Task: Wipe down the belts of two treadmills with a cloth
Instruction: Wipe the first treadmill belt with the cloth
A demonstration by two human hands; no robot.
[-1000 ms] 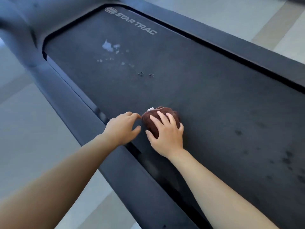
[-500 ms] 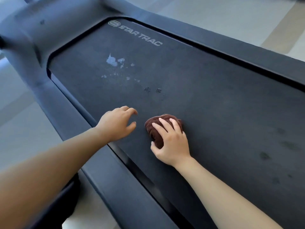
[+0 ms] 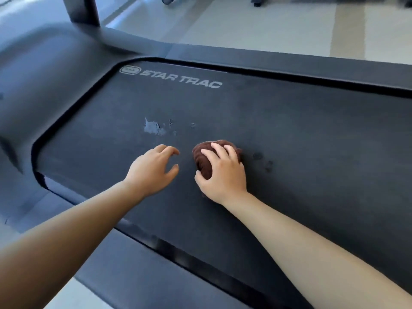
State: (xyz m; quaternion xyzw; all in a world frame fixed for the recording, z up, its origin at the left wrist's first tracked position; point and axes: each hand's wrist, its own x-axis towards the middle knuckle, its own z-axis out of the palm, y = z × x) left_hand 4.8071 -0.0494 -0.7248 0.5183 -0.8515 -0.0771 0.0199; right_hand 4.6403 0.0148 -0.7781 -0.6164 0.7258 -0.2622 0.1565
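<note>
A black treadmill belt (image 3: 289, 134) with a "STAR TRAC" logo fills the view. My right hand (image 3: 223, 175) presses a bunched dark brown cloth (image 3: 204, 159) onto the belt near its middle. My left hand (image 3: 151, 170) hovers or rests just left of the cloth, fingers curled and apart, holding nothing. A whitish smear (image 3: 152, 127) lies on the belt just beyond my left hand. Dark damp spots (image 3: 262, 160) sit right of the cloth.
The treadmill's grey side rails (image 3: 138, 270) run along the near and far edges of the belt. The motor hood (image 3: 44, 85) and an upright post (image 3: 81, 10) stand at the left. Light floor lies beyond, with other equipment bases at the top.
Both hands and the cloth have moved up the belt, closer to the whitish smear. My left hand has drawn a little apart from the cloth. The view has tilted up.
</note>
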